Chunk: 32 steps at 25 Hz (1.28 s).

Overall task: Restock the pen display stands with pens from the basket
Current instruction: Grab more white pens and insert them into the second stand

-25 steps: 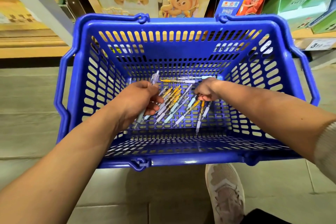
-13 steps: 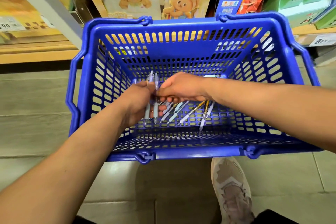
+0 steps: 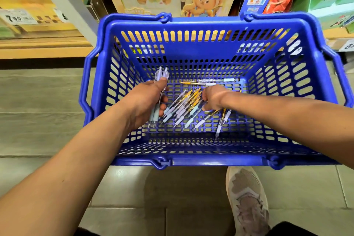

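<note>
Illumination: bright, even, overhead. Soft shadow on the floor (image 3: 182, 193) at lower centre. Mild glare on the basket (image 3: 210, 161) rim. Frame edges bow; upper corners soft.

Right hand (image 3: 212, 97) is off the left hand (image 3: 145, 101) again. Half a second ago it reached across to it. Now it sits back over the loose pens (image 3: 183, 109) on the floor of the basket (image 3: 210, 161), fingers bent down onto them. Whether it pinches one is hidden under the palm. The pen bundle (image 3: 161, 74) in the left hand's grip has grown: two clear caps stand above the thumb, against one a second ago.
</note>
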### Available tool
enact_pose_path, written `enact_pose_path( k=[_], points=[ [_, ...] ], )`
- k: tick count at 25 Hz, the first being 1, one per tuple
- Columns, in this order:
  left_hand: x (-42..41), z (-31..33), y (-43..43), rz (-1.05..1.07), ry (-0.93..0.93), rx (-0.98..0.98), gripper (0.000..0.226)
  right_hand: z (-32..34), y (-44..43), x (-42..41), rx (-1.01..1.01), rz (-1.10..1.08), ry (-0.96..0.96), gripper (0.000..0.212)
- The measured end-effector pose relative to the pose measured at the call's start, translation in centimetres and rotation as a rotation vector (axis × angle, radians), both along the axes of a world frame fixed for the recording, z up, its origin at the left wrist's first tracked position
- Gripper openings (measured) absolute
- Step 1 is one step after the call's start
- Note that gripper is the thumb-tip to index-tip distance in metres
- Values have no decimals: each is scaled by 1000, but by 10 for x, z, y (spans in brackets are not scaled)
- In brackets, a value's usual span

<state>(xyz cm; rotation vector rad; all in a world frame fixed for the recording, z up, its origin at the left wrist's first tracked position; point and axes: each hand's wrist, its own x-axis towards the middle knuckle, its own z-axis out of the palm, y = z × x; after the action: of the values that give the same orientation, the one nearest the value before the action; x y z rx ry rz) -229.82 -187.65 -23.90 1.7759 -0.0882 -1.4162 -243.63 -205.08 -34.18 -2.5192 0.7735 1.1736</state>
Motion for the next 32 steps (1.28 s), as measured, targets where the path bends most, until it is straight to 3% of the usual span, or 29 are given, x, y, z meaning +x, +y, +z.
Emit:
enact_pose_path(
  k=[2, 7, 10, 17, 21, 24, 25, 27, 32],
  points=[
    [1, -1, -1, 1, -2, -3, 35, -11, -3, -9, 2, 74, -96, 24],
    [1, -5, 0, -67, -53, -27, 24, -26, -21, -19, 64, 182, -193, 9],
    [0, -6, 0, -62, -50, -43, 19, -11, -36, -22, 306, -21, -244, 10],
    [-5, -7, -2, -35, -122, 16, 26, 46, -22, 12, 963, -610, -703, 23],
    [-13, -1, -3, -24, -4, -41, 26, 55, 2, 39, 1063, -773, -787, 23],
    [-11, 5, 1, 15, 46, -70, 23, 54, 3, 47, 1182, -806, -682, 23],
    [-8, 6, 3, 21, 41, -71, 22, 52, 0, 46, 1173, -789, -618, 26],
    [-5, 9, 5, 29, 35, -67, 21, 39, -10, 40, 917, -743, -467, 36],
    [-3, 12, 6, 13, 55, -104, 21, -12, -13, 16, 383, -926, -213, 35]
  ],
)
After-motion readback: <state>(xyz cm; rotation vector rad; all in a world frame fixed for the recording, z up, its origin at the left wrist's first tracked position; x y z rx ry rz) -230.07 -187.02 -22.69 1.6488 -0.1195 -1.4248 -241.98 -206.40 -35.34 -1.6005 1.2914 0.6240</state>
